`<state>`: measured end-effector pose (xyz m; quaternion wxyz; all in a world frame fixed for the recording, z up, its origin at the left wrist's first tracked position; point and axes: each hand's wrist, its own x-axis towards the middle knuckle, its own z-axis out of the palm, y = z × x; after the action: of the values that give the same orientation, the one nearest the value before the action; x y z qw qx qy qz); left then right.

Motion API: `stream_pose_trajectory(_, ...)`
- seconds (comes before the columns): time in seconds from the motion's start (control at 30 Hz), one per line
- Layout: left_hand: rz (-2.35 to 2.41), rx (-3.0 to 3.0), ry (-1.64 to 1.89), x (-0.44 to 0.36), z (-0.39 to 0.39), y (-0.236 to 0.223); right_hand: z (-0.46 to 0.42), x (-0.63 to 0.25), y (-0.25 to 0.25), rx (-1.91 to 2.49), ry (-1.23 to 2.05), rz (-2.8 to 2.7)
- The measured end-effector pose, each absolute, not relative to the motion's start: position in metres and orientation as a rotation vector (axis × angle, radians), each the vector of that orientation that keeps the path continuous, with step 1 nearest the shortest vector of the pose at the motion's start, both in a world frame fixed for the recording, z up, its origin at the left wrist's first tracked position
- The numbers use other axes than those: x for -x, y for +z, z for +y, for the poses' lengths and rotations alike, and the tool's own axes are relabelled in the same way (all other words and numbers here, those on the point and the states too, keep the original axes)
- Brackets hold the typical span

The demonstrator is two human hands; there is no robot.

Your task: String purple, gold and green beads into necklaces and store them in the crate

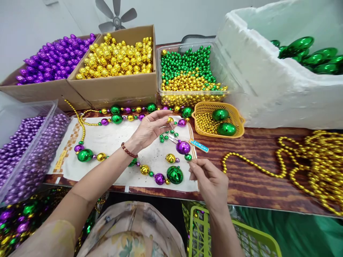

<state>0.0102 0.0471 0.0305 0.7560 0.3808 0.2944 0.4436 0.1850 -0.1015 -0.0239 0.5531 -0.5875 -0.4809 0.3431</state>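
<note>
My left hand (pixel 150 129), with a brown bead bracelet at the wrist, is raised over the white cloth (pixel 107 137). Its fingertips close on a thin cord, near a gold bead (pixel 170 119). That cord runs down to a large purple bead (pixel 183 147). Just beneath the purple bead, my right hand (pixel 210 178) pinches a small green bead (pixel 188 157). Scissors (pixel 171 138) with a blue tag (pixel 199 145) lie behind the cord, partly hidden. A bead necklace with a large green bead (pixel 174 175) curves across the cloth.
Boxes of purple beads (pixel 57 60) and gold beads (pixel 115 55) stand behind, beside a clear bin (pixel 193 92). A yellow basket (pixel 218 132) sits right of the cloth. Foam box (pixel 254 71), gold bead strands (pixel 324 167) and lilac bead bin (pixel 32 150) flank the table.
</note>
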Motion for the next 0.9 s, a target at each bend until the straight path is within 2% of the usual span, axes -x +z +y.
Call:
stream_pose_trajectory(0.17,0.633,-0.775,0.928,-0.024,0.032,0.022,-0.075,-0.173,-0.023,1.326,0.876,-1.045)
stream_pose_trajectory(0.33,0.638,-0.636,1.068,-0.055,0.018,0.016,-0.056,-0.157,-0.032,1.297,0.992,-0.956)
stream_pose_trajectory(0.5,0.799,-0.758,1.141,-0.079,0.033,0.015,-0.047,-0.167,-0.033,1.313,1.046,-1.058)
stream_pose_trajectory(0.67,0.729,-1.154,0.922,-0.079,0.050,0.015,-0.025,-0.202,-0.008,1.282,0.794,-0.935)
stream_pose_trajectory(0.8,0.668,-1.399,0.779,-0.078,0.048,0.017,-0.001,-0.212,0.003,1.089,0.802,-0.875)
stream_pose_trajectory(0.9,0.662,-1.477,0.741,-0.076,0.046,0.020,0.008,-0.217,0.006,0.981,0.690,-0.731)
